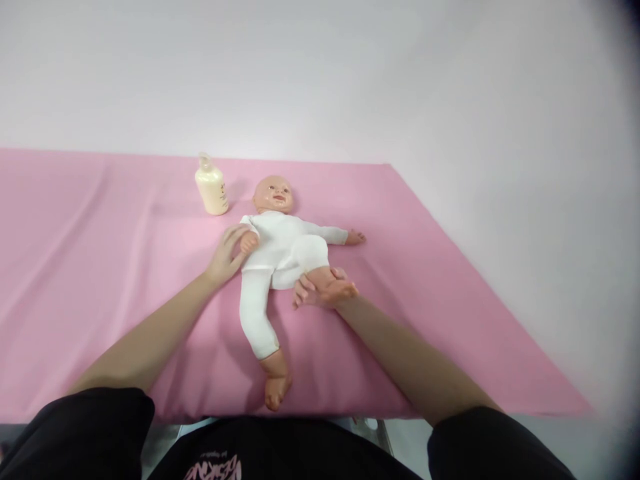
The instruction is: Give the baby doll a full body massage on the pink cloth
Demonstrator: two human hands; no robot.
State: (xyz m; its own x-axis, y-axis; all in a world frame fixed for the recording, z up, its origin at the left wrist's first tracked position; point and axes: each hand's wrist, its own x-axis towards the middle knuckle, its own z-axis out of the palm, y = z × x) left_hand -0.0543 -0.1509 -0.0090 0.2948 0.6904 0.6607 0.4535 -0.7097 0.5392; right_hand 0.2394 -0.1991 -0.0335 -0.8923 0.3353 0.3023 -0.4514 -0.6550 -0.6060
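A baby doll point(273, 243) in a white cloth suit lies on its back, its head away from me. My left hand point(225, 257) is at the doll's side, with fingers and thumb around its small bent hand point(249, 242). Beneath the doll's raised, bent leg point(320, 277), my right hand point(307, 293) curls around the ankle; the foot hides part of my palm. The doll's other leg point(257, 313) stretches toward me, and its far arm point(327, 233) lies out to the right.
A cream-coloured pump bottle point(213, 190) stands upright left of the doll's head. Pink cloth point(125, 267) with soft folds covers the table, whose right edge slants toward me. A pale wall point(320, 80) rises behind.
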